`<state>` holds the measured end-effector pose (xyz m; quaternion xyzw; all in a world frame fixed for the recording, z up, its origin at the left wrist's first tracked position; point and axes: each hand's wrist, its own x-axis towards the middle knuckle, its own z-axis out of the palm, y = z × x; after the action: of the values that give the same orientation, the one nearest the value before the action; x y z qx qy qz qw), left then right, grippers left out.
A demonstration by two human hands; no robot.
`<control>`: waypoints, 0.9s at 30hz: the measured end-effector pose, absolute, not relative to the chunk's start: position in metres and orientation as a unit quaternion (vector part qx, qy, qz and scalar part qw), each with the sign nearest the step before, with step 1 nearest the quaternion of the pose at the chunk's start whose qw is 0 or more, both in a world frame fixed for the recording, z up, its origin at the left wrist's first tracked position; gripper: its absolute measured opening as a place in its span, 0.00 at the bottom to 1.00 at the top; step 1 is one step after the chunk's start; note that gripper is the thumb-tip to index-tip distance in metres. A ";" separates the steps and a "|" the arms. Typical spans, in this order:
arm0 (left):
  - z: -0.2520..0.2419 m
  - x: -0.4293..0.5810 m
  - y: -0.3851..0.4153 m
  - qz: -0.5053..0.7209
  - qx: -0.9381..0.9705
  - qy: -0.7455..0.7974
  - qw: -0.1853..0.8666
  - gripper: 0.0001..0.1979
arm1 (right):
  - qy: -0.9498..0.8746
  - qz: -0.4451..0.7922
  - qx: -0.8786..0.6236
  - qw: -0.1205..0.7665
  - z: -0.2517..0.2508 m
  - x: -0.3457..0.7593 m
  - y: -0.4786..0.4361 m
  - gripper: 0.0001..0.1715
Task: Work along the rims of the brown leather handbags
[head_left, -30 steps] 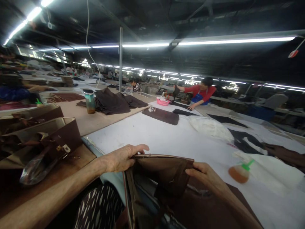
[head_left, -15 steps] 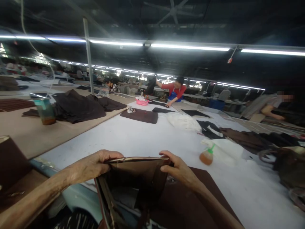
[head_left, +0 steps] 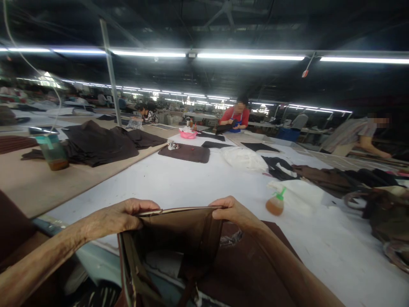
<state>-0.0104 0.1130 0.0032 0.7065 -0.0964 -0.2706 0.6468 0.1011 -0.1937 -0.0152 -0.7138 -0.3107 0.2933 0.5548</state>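
Between my hands stands an open brown bag body, seen from above into its tan-brown lining, with a gap showing the table edge through it. My left hand pinches its far rim at the left corner, thumb below and fingers over the top. At the right end of the same rim, my right hand grips the edge between thumb and fingers. A flat dark brown panel lies on the table under my right forearm, with a crumpled clear piece on it. The bag's lower part is cut off by the frame.
A squat bottle of amber liquid with a green spout sits on the white table. Beyond are a brown padded mat, a pink basin, white cloth and dark fabric. A co-worker in red stands across.
My right hand has closed its fingers down onto the rim, and the bag has shifted slightly left. Across the table, the co-worker has brought the raised dark piece down in front of the body.
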 end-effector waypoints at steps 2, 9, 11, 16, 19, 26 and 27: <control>0.006 -0.010 0.112 -0.267 0.714 -0.085 0.642 0.20 | -0.303 0.300 -0.713 0.557 -0.016 0.103 -0.195 0.14; 0.009 -0.010 0.108 -0.280 0.710 -0.070 0.642 0.21 | -0.268 0.328 -0.705 0.570 -0.020 0.110 -0.192 0.17; 0.007 -0.009 0.110 -0.279 0.715 -0.063 0.638 0.22 | -0.276 0.305 -0.723 0.555 -0.019 0.111 -0.190 0.15; 0.005 -0.007 0.114 -0.286 0.716 -0.058 0.635 0.22 | -0.342 0.198 -0.768 0.503 -0.016 0.108 -0.185 0.11; 0.005 -0.008 0.115 -0.289 0.717 -0.064 0.632 0.22 | -0.350 0.157 -0.781 0.492 -0.016 0.105 -0.183 0.11; 0.005 -0.012 0.113 -0.283 0.709 -0.081 0.641 0.22 | -0.361 0.109 -0.825 0.422 -0.009 0.097 -0.179 0.11; 0.005 -0.013 0.113 -0.284 0.709 -0.081 0.641 0.22 | -0.361 0.107 -0.825 0.422 -0.008 0.096 -0.179 0.11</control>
<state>-0.0127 0.1134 0.0049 0.7089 -0.0808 -0.2838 0.6406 0.0963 -0.1790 -0.0079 -0.8246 -0.3611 0.1074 0.4221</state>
